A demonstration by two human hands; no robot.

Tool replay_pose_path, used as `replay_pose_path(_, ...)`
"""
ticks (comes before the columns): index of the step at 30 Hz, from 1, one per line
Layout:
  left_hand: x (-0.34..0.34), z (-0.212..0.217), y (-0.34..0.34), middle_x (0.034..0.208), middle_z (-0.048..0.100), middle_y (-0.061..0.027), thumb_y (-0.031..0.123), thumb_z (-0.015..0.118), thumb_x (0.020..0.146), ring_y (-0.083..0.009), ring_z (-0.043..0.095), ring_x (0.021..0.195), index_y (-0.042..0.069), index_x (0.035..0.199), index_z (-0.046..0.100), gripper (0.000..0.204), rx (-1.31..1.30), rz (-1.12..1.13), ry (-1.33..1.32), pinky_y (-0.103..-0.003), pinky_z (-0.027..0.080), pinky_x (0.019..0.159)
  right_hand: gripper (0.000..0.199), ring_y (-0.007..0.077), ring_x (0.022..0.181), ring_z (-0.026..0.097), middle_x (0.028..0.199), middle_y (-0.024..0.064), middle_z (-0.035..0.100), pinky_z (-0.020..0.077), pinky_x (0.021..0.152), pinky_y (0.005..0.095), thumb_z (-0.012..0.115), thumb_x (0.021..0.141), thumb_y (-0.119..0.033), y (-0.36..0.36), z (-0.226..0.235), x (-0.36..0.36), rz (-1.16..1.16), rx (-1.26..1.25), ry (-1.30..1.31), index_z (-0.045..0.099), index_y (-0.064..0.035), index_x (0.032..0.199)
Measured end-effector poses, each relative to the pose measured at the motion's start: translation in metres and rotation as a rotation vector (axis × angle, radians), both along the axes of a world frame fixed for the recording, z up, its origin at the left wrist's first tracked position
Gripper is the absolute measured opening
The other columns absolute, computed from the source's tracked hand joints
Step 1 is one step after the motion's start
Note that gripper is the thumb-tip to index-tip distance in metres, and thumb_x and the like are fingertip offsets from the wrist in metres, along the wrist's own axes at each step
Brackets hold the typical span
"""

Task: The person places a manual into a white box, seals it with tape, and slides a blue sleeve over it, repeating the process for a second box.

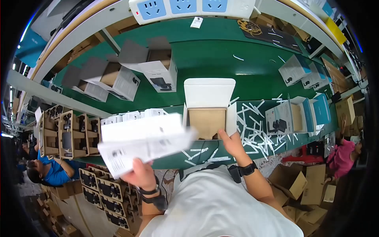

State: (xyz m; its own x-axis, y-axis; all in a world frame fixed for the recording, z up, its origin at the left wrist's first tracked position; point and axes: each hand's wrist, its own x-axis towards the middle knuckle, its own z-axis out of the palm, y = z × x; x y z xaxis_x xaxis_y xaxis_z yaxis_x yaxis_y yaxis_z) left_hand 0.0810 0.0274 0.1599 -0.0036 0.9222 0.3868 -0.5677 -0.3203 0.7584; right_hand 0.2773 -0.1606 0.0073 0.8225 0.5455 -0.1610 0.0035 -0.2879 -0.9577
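Note:
My left hand (141, 174) is closed on a white printed leaflet (130, 152), folded and partly smeared by motion. It is raised over the bench edge, left of an open white box (209, 92). The box's lid stands up at the far side, and a brown cardboard insert (206, 119) fills its inside. My right hand (233, 144) grips the box's near right corner, thumb over the rim by the insert and the other fingers outside, partly hidden. Behind the raised leaflet lie stacks of similar white leaflets (153, 113).
Open boxes (160, 75) stand at the far left of the green bench (209, 55). Closed boxes (294, 70) and an open box (279, 118) are on the right, beside scattered white strips (252, 134). Brown trays (69, 134) holding black devices stand left. Two other people work nearby.

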Motion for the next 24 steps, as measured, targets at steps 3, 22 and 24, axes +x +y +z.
replay_pose_path(3, 0.004, -0.033, -0.014, 0.096, 0.069, -0.0206, -0.002, 0.071, 0.076, -0.0260, 0.070, 0.069, -0.008, 0.120, 0.049, 0.049, 0.478, 0.310, 0.605, -0.032, 0.055, 0.062, 0.034, 0.0146, 0.092, 0.061, 0.105, 0.0084, 0.068, 0.0498, 0.080, 0.0307, 0.060, 0.100, -0.020, 0.001, 0.011, 0.002, 0.057, -0.028, -0.003, 0.061, 0.0022, 0.125)
replay_pose_path(22, 0.062, -0.083, -0.008, 0.064, 0.052, -0.0044, 0.009, 0.081, 0.077, -0.0256, 0.051, 0.050, 0.004, 0.094, 0.061, 0.027, 0.620, 0.032, 0.962, -0.035, 0.042, 0.048, 0.028, 0.0082, 0.064, 0.054, 0.088, 0.0038, 0.070, 0.0448, 0.061, 0.0227, 0.048, 0.105, -0.014, -0.063, 0.068, 0.034, 0.101, -0.115, -0.174, 0.060, -0.0039, 0.128)
replay_pose_path(24, 0.064, -0.060, -0.009, 0.072, 0.059, -0.0084, 0.004, 0.075, 0.080, -0.0285, 0.059, 0.058, 0.003, 0.109, 0.065, 0.030, 0.643, 0.065, 0.937, -0.037, 0.047, 0.053, 0.026, 0.0108, 0.068, 0.058, 0.088, 0.0048, 0.071, 0.0469, 0.064, 0.0239, 0.048, 0.105, -0.014, -0.061, 0.089, 0.042, 0.108, -0.179, -0.159, 0.062, -0.0060, 0.126)
